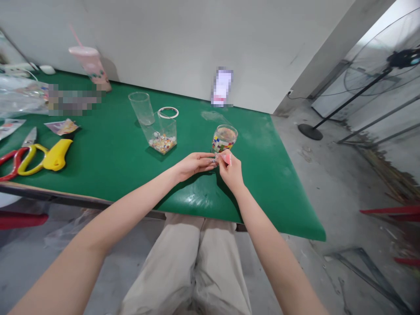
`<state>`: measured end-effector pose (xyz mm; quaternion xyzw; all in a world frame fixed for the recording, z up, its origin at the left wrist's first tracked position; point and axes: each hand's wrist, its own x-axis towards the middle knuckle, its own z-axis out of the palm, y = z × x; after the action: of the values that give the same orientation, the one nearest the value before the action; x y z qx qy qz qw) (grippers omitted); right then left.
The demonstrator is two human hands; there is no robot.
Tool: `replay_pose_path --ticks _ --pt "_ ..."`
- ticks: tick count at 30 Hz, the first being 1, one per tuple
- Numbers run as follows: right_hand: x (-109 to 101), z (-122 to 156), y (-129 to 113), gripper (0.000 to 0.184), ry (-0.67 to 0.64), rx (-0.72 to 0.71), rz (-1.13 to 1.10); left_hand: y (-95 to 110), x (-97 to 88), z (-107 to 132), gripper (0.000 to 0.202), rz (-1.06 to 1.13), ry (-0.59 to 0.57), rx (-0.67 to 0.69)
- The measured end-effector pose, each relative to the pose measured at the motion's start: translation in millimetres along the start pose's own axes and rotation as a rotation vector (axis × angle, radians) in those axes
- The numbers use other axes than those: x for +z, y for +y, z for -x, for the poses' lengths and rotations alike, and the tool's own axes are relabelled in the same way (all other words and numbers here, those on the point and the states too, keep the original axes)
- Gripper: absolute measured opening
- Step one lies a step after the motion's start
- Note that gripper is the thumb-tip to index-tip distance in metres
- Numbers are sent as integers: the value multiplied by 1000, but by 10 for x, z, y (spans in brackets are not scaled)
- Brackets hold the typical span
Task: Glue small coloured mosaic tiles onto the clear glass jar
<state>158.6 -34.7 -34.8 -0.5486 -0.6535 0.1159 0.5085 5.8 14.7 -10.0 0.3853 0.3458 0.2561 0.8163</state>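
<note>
Tabletop (278, 192), sheeted in smooth green, spreads before us, whitish smudges across its right rear part and a shine near the front edge. We keep both hands over it, near that edge. Our right hand (232, 173) pinches a small pink object (227, 159) between thumb and fingers; our left hand (196, 165) reaches in with fingers extended and close together, their tips meeting the right hand's, and we cannot tell whether they grip anything. Just behind our hands stands a glass (224, 139) patterned with coloured squares. To its left we have a square clear container (163, 142) with small bits in its bottom, a clear tumbler (141, 109) and a pale ring (168, 113). Tools with red and yellow handles (56, 155) lie farther left; a pink drink cup (92, 65) stands by the pale wall (164, 39), where a phone (222, 87) leans. On our right, grey floor (331, 183) carries a black-stemmed fan (403, 57) and, nearer us, a dark metal frame (370, 275).
</note>
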Motion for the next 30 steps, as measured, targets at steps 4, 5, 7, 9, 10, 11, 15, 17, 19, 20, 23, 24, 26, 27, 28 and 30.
replay_pose_path --ticks 4,5,7,9,10,11,15,17,19,20,23,24,26,27,28,30 --pt "-6 -3 -29 21 20 -6 9 -1 -12 -11 25 6 10 6" --pt "-5 -4 -33 21 33 -5 0 -2 -15 -13 26 8 12 6" --pt "0 -7 -36 20 61 0 -32 -3 -20 -16 27 10 12 6" --pt "5 -9 -33 19 77 9 -62 -6 -22 -19 28 7 4 6" --pt "7 -10 -30 19 77 14 -68 -8 -22 -20 28 5 1 5" --pt "8 -10 -27 19 72 19 -68 -10 -22 -20 28 3 1 5" --pt "8 -7 -10 19 35 26 -48 -10 -17 -16 27 -5 6 11" --pt "8 -5 -8 19 31 32 -39 -7 -12 -12 27 -7 3 9" --pt "9 -4 -11 18 34 36 -40 -4 -8 -8 27 -9 2 7" --pt "10 -4 -14 18 38 35 -43 -3 -6 -8 27 -9 1 6" --pt "11 -3 -14 18 43 25 -48 -3 -5 -10 28 -7 -8 3" --pt "12 -2 -12 18 45 21 -47 -3 -6 -12 28 -7 -8 1" --pt "13 0 -2 18 41 14 -41 -4 -10 -16 27 -4 -6 -2" --pt "14 1 3 17 36 10 -37 -5 -12 -18 27 -4 -6 -2" --pt "15 2 8 17 31 7 -33 -6 -16 -19 27 -4 -8 -1" --pt "17 2 15 17 25 4 -24 -9 -23 -21 27 -4 -20 2"
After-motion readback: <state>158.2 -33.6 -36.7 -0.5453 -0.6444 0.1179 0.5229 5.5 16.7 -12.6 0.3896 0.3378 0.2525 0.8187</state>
